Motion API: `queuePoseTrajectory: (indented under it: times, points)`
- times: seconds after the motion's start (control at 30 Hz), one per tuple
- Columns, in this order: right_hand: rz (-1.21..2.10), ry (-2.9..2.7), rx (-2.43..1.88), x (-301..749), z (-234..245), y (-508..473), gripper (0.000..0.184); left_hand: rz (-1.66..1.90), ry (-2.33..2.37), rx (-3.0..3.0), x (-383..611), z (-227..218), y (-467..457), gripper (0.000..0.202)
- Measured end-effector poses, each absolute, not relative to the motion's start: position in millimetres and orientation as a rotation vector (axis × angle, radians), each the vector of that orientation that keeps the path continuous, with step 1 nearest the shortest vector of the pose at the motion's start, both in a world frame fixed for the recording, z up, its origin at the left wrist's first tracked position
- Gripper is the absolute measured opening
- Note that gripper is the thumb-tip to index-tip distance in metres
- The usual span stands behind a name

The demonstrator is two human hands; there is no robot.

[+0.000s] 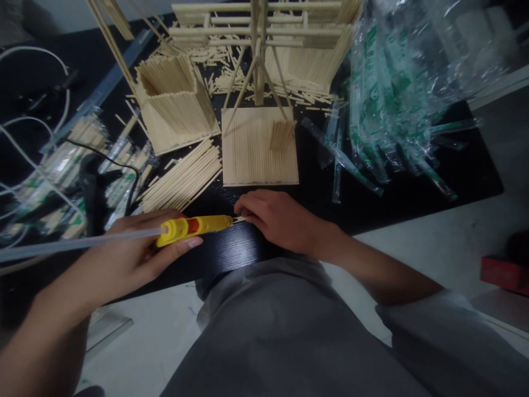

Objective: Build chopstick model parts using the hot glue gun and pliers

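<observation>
My left hand [128, 253] is wrapped round a yellow glue gun [194, 227] with a clear glue stick [78, 241] poking out of its back. The gun lies level, its nozzle pointing right. My right hand [281, 220] rests on the black table edge [231, 251], fingers curled together right at the nozzle tip, pinching something small and pale that I cannot make out. Just beyond the hands lie a flat panel of glued sticks [258, 146] with a small upright piece on it and a loose bundle of wooden sticks [182, 179].
An open box of sticks [176, 102] and a tall stick frame [260, 44] stand farther back. Plastic stick wrappers [384, 110] pile up on the right. Cables and packaged sticks [61, 165] crowd the left. A red object [504, 273] lies on the floor at right.
</observation>
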State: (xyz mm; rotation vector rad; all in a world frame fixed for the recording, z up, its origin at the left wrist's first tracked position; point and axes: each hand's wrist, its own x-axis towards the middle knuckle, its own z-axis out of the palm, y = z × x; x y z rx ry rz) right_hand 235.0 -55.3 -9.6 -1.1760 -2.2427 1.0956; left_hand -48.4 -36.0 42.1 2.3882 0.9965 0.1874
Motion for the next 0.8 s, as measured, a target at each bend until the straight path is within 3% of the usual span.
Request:
queuePoseTrajectory:
  times: [0.8]
  points:
    - [1.109, -2.213, -1.174, 234.6, -12.4, -55.3, 0.021, 0.193, 0.983, 2.439, -46.4, 42.8, -36.7, 0.027]
